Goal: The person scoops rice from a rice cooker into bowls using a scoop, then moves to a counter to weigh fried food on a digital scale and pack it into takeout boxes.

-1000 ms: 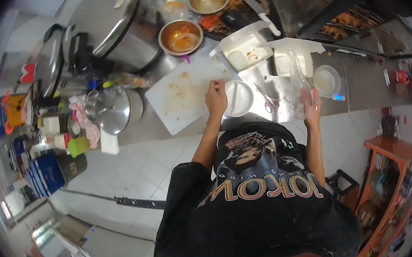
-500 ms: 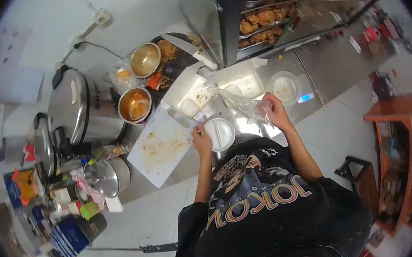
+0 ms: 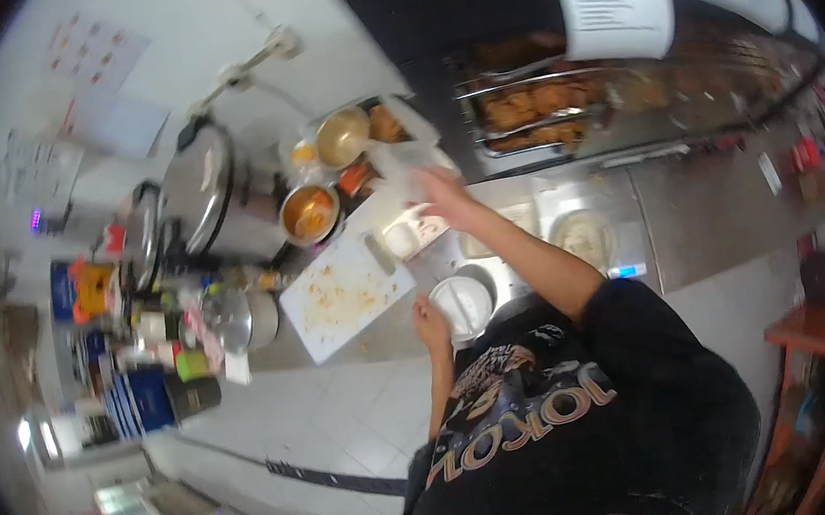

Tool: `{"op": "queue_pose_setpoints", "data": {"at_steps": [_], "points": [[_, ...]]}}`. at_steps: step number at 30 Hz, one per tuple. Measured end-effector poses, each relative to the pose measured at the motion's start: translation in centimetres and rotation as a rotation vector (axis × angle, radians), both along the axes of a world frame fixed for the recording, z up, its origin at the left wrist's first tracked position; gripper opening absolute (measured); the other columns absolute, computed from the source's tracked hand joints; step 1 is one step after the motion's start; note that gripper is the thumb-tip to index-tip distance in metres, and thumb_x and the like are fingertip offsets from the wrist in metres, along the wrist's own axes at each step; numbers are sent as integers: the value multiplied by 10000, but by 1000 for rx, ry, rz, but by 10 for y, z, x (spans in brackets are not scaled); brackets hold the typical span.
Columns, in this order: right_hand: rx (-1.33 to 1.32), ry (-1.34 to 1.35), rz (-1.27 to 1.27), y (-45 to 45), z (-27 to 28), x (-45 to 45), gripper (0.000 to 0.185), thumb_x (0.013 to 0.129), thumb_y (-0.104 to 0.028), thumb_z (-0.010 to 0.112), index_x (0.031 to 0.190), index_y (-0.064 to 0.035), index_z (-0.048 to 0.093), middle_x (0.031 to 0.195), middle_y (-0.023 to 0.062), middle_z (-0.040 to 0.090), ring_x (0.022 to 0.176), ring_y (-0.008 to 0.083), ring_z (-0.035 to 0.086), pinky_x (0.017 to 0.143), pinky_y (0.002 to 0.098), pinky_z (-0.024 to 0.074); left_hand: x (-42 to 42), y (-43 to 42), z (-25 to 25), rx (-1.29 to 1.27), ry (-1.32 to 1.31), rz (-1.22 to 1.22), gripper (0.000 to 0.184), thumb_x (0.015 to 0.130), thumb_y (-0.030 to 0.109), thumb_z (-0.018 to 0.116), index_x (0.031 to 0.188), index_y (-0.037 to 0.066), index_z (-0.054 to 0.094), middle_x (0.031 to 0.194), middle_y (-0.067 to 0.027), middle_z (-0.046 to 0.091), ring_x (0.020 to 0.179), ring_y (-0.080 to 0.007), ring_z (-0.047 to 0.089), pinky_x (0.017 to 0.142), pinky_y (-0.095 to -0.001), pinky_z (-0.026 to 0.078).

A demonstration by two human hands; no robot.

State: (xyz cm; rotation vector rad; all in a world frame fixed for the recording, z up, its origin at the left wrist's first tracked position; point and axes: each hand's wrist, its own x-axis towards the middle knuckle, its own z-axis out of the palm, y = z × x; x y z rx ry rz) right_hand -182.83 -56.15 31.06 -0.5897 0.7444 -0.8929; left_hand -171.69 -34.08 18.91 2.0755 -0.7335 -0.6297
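My left hand [image 3: 431, 324], fingers curled together, is at the left edge of a round white divided container [image 3: 461, 307]; what it pinches, if anything, is hidden. My right hand [image 3: 445, 199] reaches up and left over the counter, above a white takeaway box [image 3: 413, 231]. Its fingers are blurred. A whitish, see-through plastic bag [image 3: 389, 167] is at its fingertips; whether they grip it is unclear. The white cutting board [image 3: 344, 295], scattered with crumbs, lies left of the container.
Behind the board are a steel bowl of orange sauce [image 3: 310, 214], another metal bowl [image 3: 344, 138] and a large steel cooker [image 3: 199, 189]. Fried food sits in a glass cabinet [image 3: 542, 103]. A round tub [image 3: 581, 238] rests on the scale at right; a lidded pot [image 3: 228, 319] stands at left.
My right hand has swung from the right, where it held the plastic bag, up and left over the boxes. My left hand remains beside the round container. The view has shifted and turned.
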Motion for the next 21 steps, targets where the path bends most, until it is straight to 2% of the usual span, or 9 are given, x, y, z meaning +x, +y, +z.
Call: {"op": "queue_pose_setpoints", "data": {"at_steps": [2,6,8,11,13,14,15,17,21], "points": [[86,-108,0,-37,-20,22,615,952,-485,525,1365,-50,388,1358,150,484,1047,290,607,723,439,548,0,7,-2,-19,40,-4,621,1031,463,377,1219,-99,563,1189,-271,628,1107,-330,599,961,-398,438],[96,-53,-36,5,-11,1,761,956,-576,466,1470,-45,284,1310,194,539,966,287,637,732,422,561,21,7,-22,-2,269,127,685,1044,478,338,1272,-144,513,1277,-272,578,1149,-337,565,999,-386,420],[-12,60,64,52,-14,-39,758,920,-587,524,1454,-79,350,1283,181,573,916,251,664,698,378,561,10,3,17,22,206,72,721,1042,500,322,1335,-146,446,1360,-277,507,1206,-336,525,1030,-385,398],[-116,460,328,134,-32,-144,485,968,-444,524,1280,-77,578,1155,115,654,800,191,679,655,310,552,11,4,21,30,257,13,763,1038,527,300,1416,-135,338,1463,-278,390,1285,-331,457,1074,-390,356],[-130,629,45,184,-46,-196,393,972,-368,538,1234,-84,608,987,80,685,784,141,657,656,304,551,14,4,19,31,318,-31,782,1038,537,283,1448,-129,278,1505,-280,324,1319,-328,421,1097,-396,329],[-82,708,-114,202,-54,-218,310,977,-306,536,1146,-65,635,984,56,695,854,134,656,666,285,544,14,1,20,38,347,-71,788,1038,540,273,1456,-128,256,1516,-284,300,1326,-328,410,1105,-398,318],[-123,812,-273,221,-69,-244,288,948,-291,566,1088,-65,673,899,53,681,754,138,640,643,303,542,15,2,20,44,377,-106,795,1039,543,262,1464,-128,234,1527,-287,275,1334,-328,399,1113,-401,307],[205,1032,-492,243,-50,-268,229,906,-239,598,1000,-45,674,875,79,692,707,174,655,637,323,529,21,-3,-4,26,464,-162,793,1040,540,253,1451,-138,253,1508,-302,299,1329,-334,404,1117,-395,300],[-17,1370,-586,258,-106,-317,392,817,-237,689,1155,-54,616,1057,143,665,909,259,655,768,393,526,2,-13,5,121,442,-330,767,1050,513,233,1423,-156,287,1458,-332,353,1315,-348,415,1120,-393,297]]}}
